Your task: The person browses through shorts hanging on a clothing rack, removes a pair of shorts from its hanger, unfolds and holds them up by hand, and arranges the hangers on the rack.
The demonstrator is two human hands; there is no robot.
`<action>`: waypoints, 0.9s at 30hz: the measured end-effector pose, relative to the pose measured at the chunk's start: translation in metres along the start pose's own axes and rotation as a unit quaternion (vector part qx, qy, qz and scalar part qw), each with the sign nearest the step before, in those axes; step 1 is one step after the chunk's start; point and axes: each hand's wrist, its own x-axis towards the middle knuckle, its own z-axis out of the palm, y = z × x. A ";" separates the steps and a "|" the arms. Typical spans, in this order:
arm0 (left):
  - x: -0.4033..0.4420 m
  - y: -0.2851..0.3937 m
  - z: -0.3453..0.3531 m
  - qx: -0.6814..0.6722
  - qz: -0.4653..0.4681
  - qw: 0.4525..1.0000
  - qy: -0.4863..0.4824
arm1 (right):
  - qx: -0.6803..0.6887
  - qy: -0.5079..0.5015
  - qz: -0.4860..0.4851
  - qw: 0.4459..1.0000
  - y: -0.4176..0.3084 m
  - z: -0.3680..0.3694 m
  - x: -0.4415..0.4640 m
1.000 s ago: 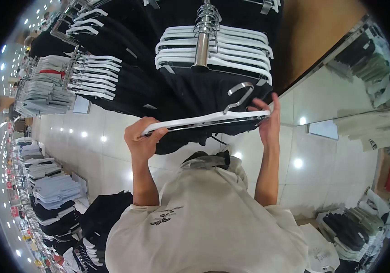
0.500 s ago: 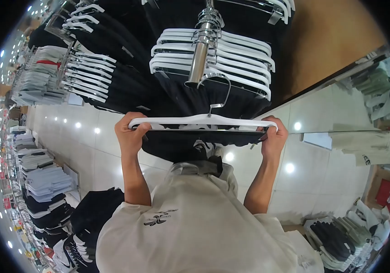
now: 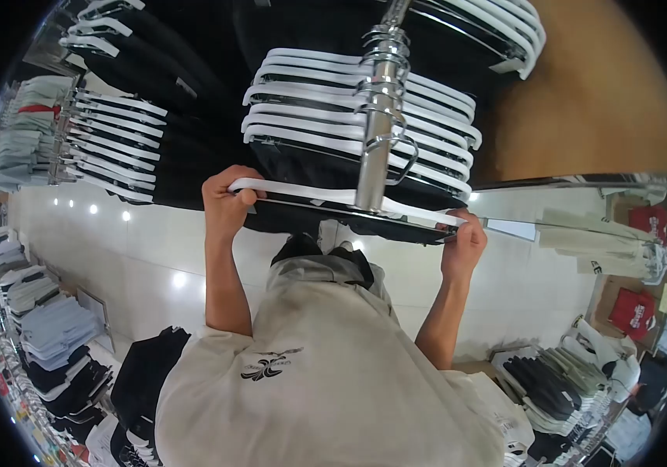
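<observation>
A white clip hanger (image 3: 294, 189) with a black garment (image 3: 392, 229) hanging from it spans the gap between my hands. My left hand (image 3: 228, 202) is closed around its left end, thumb over the bar. At the other end, my right hand (image 3: 465, 240) grips the hanger's tip. The chrome rail (image 3: 380, 148) crosses in front of the hanger's middle. A metal hook near the rail's end appears to loop over it; whether it belongs to the held hanger is partly hidden. Behind, several white hangers (image 3: 294, 92) with black garments hang on the same rail.
More hangers (image 3: 119, 144) with dark clothes hang at left. Folded clothes (image 3: 65, 323) are stacked at lower left, and others (image 3: 547, 389) at lower right. A brown panel (image 3: 590, 101) stands at upper right. Red packages (image 3: 633, 313) lie at far right, and pale floor tiles (image 3: 170, 249) show below.
The held hanger has moved up to the rail's end and now tilts down to the right. Its hook, earlier plainly visible beside the rail end, is now at or behind the rail. The view has shifted.
</observation>
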 end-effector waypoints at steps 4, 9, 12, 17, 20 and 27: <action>0.014 -0.029 -0.007 0.040 -0.003 0.999 0.005 | -0.138 0.009 -0.044 0.989 0.023 0.004 0.001; 0.039 -0.045 -0.002 0.012 -0.027 0.999 -0.028 | -0.178 0.045 -0.041 0.982 0.026 0.004 0.013; 0.044 -0.048 -0.001 0.006 -0.023 0.999 -0.027 | -0.176 0.078 -0.116 0.974 0.046 0.003 0.018; 0.044 -0.041 -0.001 0.060 -0.046 0.997 -0.026 | -0.121 0.142 0.002 0.982 0.043 -0.004 0.008; 0.040 -0.030 0.001 0.118 -0.053 0.991 -0.012 | -0.149 0.148 -0.022 0.977 0.050 -0.016 -0.006; 0.029 -0.016 0.008 0.380 0.121 0.906 0.143 | -0.299 0.158 -0.073 0.938 0.024 0.008 -0.003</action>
